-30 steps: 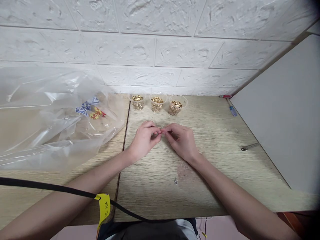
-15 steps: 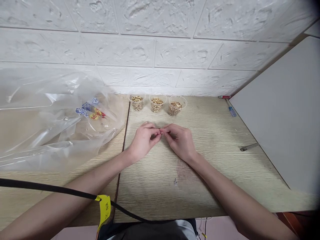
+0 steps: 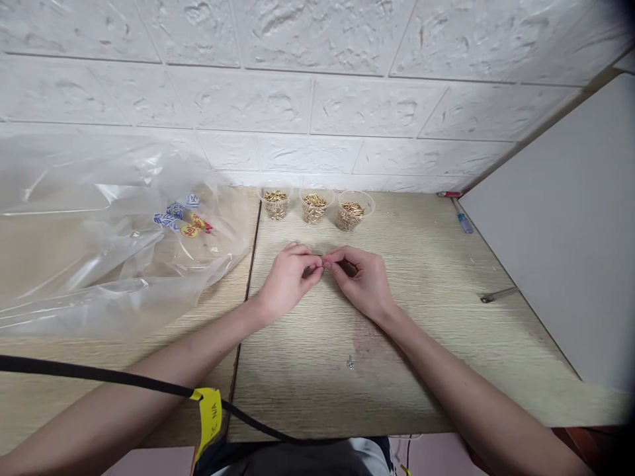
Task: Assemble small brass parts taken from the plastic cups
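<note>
Over the middle of the wooden table (image 3: 307, 383), my left hand (image 3: 288, 277) and my right hand (image 3: 361, 277) meet fingertip to fingertip. Both are closed in a pinch, and whatever lies between the fingers is too small and too covered to make out. Behind them, three clear plastic cups stand in a row: a left cup (image 3: 276, 213), a middle cup (image 3: 314, 215) and a right cup (image 3: 349, 219), each with many small gold-coloured metal pieces inside. A small silvery metal piece (image 3: 350, 362) lies on the tabletop nearer to my body.
A large clear plastic bag (image 3: 124, 264) covers the table's left side. A black cable (image 3: 99, 370) with a yellow tag (image 3: 209, 416) crosses the lower left. At right are a white panel (image 3: 560, 231), a blue-handled tool (image 3: 465, 223), a red object (image 3: 449, 194) and a metal strip (image 3: 499, 295).
The view has shifted slightly. My two hands stay pinched together at nearly the same spot, with the right hand's fingers turned a little.
</note>
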`<control>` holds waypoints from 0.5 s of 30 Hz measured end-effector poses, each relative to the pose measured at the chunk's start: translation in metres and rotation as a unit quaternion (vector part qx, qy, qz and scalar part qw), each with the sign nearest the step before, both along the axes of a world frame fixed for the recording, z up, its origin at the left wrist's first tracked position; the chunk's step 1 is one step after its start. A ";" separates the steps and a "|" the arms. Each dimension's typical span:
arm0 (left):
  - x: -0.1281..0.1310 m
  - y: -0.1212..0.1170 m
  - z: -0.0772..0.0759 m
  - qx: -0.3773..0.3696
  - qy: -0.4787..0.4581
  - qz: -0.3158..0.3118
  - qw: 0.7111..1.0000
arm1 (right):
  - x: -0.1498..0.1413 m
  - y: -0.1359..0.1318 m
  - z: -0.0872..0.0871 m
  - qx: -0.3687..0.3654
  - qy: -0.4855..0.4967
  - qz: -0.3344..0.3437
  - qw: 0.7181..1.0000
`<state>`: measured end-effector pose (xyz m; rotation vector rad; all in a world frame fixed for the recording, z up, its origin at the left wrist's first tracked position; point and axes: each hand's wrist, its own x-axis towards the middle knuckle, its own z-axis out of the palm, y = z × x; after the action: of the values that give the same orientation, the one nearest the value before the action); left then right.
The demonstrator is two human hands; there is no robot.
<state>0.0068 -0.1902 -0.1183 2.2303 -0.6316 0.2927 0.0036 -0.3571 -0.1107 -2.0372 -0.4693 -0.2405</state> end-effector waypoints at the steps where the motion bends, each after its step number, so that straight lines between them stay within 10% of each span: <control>1: 0.000 0.000 0.000 0.001 -0.001 0.000 1.000 | 0.000 0.000 0.000 -0.001 -0.003 0.000 1.000; 15: 0.000 0.000 -0.001 -0.005 -0.005 -0.005 1.000 | -0.001 -0.001 -0.003 -0.040 -0.067 0.010 0.997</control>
<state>0.0064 -0.1902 -0.1189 2.2160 -0.6457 0.3022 0.0026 -0.3579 -0.1138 -2.1020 -0.5914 -0.3528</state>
